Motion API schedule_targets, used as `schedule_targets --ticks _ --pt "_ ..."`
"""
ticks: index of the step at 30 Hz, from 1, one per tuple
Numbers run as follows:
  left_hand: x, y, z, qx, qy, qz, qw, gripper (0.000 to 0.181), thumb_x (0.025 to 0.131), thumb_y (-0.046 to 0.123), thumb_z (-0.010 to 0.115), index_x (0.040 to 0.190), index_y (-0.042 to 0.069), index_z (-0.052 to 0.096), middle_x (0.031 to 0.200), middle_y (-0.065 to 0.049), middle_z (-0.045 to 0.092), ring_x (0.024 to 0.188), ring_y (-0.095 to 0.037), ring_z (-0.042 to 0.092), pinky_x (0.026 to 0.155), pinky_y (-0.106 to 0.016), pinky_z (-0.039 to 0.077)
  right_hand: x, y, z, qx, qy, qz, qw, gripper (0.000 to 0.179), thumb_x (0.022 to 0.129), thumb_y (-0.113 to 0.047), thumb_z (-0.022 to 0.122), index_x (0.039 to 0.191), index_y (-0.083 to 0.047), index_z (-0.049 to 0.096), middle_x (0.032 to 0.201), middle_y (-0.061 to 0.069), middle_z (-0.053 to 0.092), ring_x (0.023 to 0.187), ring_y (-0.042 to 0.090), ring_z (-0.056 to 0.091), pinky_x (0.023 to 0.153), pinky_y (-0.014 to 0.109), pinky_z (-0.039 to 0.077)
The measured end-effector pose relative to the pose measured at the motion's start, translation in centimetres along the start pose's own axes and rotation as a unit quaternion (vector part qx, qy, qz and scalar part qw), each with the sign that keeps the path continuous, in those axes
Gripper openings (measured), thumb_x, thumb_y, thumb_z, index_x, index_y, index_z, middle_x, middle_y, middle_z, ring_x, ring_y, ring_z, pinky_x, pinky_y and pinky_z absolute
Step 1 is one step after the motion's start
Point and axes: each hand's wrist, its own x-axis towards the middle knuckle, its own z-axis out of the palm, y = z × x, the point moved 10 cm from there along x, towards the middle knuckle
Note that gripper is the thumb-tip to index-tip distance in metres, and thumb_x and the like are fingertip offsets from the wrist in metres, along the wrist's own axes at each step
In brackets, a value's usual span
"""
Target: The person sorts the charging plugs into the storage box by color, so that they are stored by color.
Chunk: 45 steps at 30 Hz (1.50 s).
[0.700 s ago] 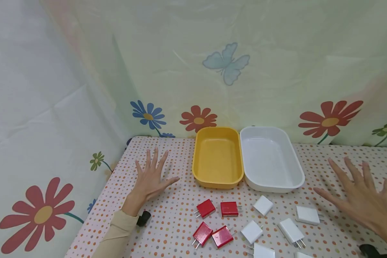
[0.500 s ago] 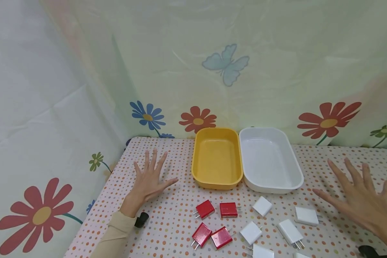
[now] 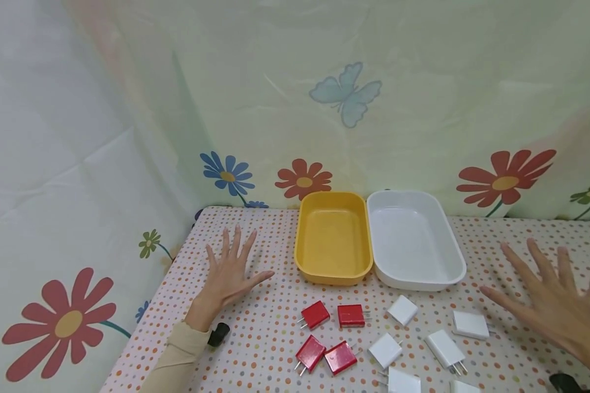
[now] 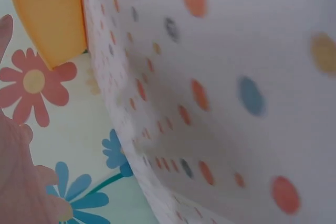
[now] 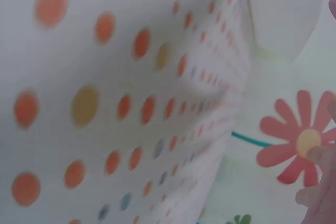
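Note:
My left hand (image 3: 228,275) is spread with straight fingers over the left part of the dotted table, left of the yellow tray (image 3: 334,279). On the far right my right hand (image 3: 555,300) is spread the same way, right of the white tray (image 3: 423,285). Neither holds anything. Several red plug chargers (image 3: 316,315) with metal prongs lie in front of the yellow tray. Several white plug chargers (image 3: 442,349) lie before the white tray, nearer my right hand; the lowest are cut by the frame edge. In the left wrist view the yellow tray (image 4: 50,14) shows in part.
The two trays stand side by side at the back edge of the dotted tablecloth (image 3: 255,338). A flower-printed curtain (image 3: 398,136) hangs right behind them, and another falls along the left side. Black wrist straps (image 3: 218,334) show at both wrists.
The head view has shifted very slightly. Both hands, the trays and the chargers stay where they were.

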Motion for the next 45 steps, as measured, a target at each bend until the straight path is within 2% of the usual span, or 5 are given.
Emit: schedule_targets --ticks 12,22,27,35,45 --pt "1.9 5.0 -0.4 -0.152 -0.012 0.026 0.9880 0.106 0.088 0.076 0.061 0.169 0.024 0.018 0.175 -0.005 0.011 0.161 -0.033 0.008 0.121 -0.069 0.019 -1.8 -8.0 -2.6 0.013 0.048 -0.127 0.9906 0.113 0.086 -0.068 0.071 0.170 -0.027 0.007 0.174 0.019 -0.005 0.155 0.043 -0.023 0.112 0.078 -0.018" --pt "3.4 9.6 1.5 -0.366 -0.057 0.044 0.9278 0.125 0.080 0.069 0.080 0.170 0.020 0.008 0.174 -0.009 0.015 0.157 -0.028 0.023 0.122 -0.058 0.028 -3.4 -16.5 -3.4 0.062 0.099 -0.252 0.9606 0.112 0.074 -0.056 0.087 0.166 -0.030 0.029 0.173 0.014 0.019 0.160 0.040 -0.002 0.123 0.066 -0.010" --pt "3.8 10.9 2.4 -0.423 -0.061 0.063 0.9017 0.126 0.079 0.051 0.090 0.169 0.023 0.007 0.163 -0.010 0.030 0.135 -0.024 0.043 0.114 -0.048 0.042 -3.7 -19.5 -3.5 0.088 0.082 -0.282 0.9519 0.109 0.075 -0.052 0.090 0.165 -0.027 0.034 0.172 0.012 0.023 0.160 0.039 0.005 0.126 0.063 0.000" --pt "4.0 10.9 3.8 -0.427 -0.068 0.036 0.9008 0.133 0.076 0.046 0.093 0.169 0.022 0.002 0.160 -0.012 0.031 0.133 -0.024 0.045 0.114 -0.049 0.040 -3.5 -23.9 -4.0 0.128 0.024 -0.317 0.9393 0.100 0.077 -0.047 0.093 0.160 -0.022 0.043 0.163 0.011 0.039 0.139 0.037 0.049 0.096 0.061 0.055" --pt "4.6 12.3 3.4 -0.481 -0.053 0.102 0.8690 0.120 0.080 0.029 0.093 0.164 0.032 0.008 0.155 -0.014 0.039 0.131 -0.031 0.048 0.113 -0.051 0.042 -3.7 -26.6 -0.9 0.195 -0.074 -0.367 0.9064 0.064 0.080 -0.030 0.094 0.135 -0.015 0.065 0.131 0.000 0.059 0.111 0.020 0.062 0.092 0.037 0.060"
